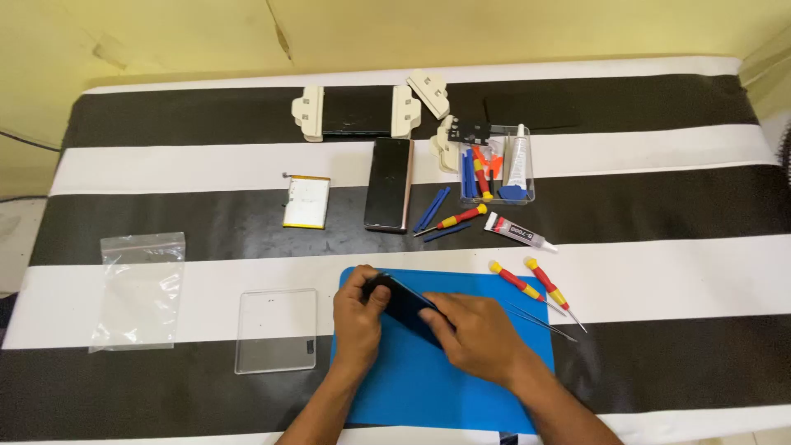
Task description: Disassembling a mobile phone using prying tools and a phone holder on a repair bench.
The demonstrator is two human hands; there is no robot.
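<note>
From my head view, my left hand [358,317] and right hand [478,334] each have their grip clamped on a flat black rectangular phone [405,303], tilted over the blue rubber mat [428,387] at lower centre of the striped worktop [659,272]. Two red-and-yellow screwdrivers [527,284] lie right of the mat; a clear square plastic lid [277,330] lies left.

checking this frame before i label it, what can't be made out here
Head view only:
- Dark phone: mostly covered by the left hand and right hand; which face is up cannot be told.
- Fingertips of both hands: hidden against the phone, so the exact grip is unclear.
- Clear box of tools: contents overlap, too small to separate.
- Blue mat: its near edge is crossed by the forearms.
</note>
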